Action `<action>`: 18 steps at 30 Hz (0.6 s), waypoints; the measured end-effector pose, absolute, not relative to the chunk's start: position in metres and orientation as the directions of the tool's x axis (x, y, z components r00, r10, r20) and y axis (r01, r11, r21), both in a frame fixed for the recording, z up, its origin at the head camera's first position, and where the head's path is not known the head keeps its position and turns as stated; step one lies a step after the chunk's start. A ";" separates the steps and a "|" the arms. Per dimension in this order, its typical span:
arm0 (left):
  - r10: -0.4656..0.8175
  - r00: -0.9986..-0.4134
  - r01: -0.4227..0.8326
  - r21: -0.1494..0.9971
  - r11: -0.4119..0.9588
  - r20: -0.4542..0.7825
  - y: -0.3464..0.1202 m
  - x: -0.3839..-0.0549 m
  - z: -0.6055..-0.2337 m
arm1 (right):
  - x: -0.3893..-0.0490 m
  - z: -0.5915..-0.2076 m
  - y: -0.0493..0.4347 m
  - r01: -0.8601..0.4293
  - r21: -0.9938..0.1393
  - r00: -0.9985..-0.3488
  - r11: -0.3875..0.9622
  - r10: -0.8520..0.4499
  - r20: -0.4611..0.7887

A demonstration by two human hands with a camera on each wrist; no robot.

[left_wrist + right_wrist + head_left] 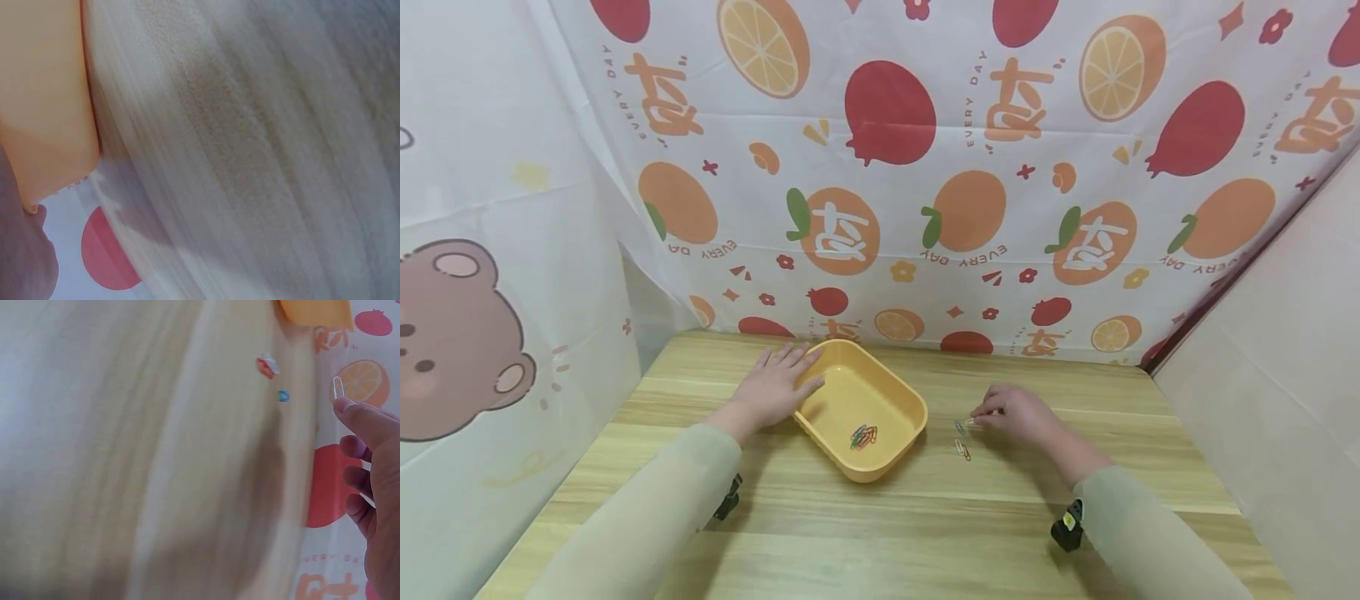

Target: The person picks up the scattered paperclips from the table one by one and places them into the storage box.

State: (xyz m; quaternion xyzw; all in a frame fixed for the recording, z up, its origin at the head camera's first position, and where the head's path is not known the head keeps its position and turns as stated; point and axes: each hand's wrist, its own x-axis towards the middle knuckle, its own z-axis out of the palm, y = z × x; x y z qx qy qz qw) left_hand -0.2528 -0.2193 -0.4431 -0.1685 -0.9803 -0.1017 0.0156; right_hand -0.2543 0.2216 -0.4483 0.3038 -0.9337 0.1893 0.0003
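Observation:
A yellow plastic tray (842, 387) sits on the wooden table, with several coloured paper clips (863, 437) heaped on its floor. My left hand (775, 385) rests over the tray's left rim, its fingers spread and mostly straight. To the right of the tray, my right hand (1017, 412) pinches a white paper clip (338, 386) between thumb and index finger, just above the table. Lying below it on the wood are a blue paper clip (959, 427), a white paper clip (959, 447) and an orange one (967, 455), the last two side by side.
The wood-grain table (880, 533) runs up to a hanging cloth (887, 192) printed with fruit. Pale cloth panels stand at the left and right, the left one showing a bear (456, 333). A black wrist device (1067, 527) hangs under the right sleeve.

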 end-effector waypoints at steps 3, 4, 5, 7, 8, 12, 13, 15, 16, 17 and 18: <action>0.324 -0.944 0.330 0.203 0.922 0.066 -0.219 -0.253 -0.444 | -0.257 -0.437 0.217 -0.561 -0.340 -0.821 0.755 -0.562 0.106; 0.323 -0.944 0.330 0.205 0.922 0.067 -0.219 -0.253 -0.444 | -0.258 -0.433 0.216 -0.558 -0.340 -0.822 0.757 -0.559 0.102; 0.322 -0.944 0.329 0.204 0.922 0.068 -0.219 -0.254 -0.444 | -0.259 -0.430 0.214 -0.555 -0.339 -0.824 0.760 -0.558 0.099; 0.322 -0.944 0.329 0.202 0.922 0.068 -0.219 -0.254 -0.444 | -0.260 -0.422 0.211 -0.559 -0.333 -0.821 0.759 -0.563 0.095; 0.322 -0.945 0.328 0.201 0.923 0.066 -0.219 -0.254 -0.444 | -0.261 -0.418 0.210 -0.570 -0.323 -0.814 0.755 -0.573 0.097; 0.318 -0.946 0.325 0.197 0.925 0.065 -0.220 -0.254 -0.444 | -0.266 -0.402 0.202 -0.632 -0.267 -0.770 0.727 -0.626 0.118; 0.318 -0.946 0.324 0.197 0.925 0.066 -0.220 -0.254 -0.444 | -0.268 -0.399 0.200 -0.651 -0.245 -0.756 0.718 -0.642 0.130; 0.317 -0.946 0.325 0.198 0.925 0.070 -0.220 -0.254 -0.445 | -0.271 -0.392 0.195 -0.676 -0.214 -0.735 0.705 -0.662 0.142; 0.317 -0.946 0.324 0.195 0.926 0.070 -0.220 -0.254 -0.445 | -0.273 -0.389 0.193 -0.685 -0.199 -0.728 0.701 -0.670 0.147; 0.319 -0.945 0.327 0.193 0.925 0.073 -0.220 -0.254 -0.445 | -0.274 -0.387 0.191 -0.693 -0.186 -0.721 0.697 -0.676 0.150; 0.321 -0.944 0.329 0.193 0.924 0.076 -0.220 -0.254 -0.445 | -0.276 -0.384 0.189 -0.700 -0.180 -0.714 0.691 -0.683 0.155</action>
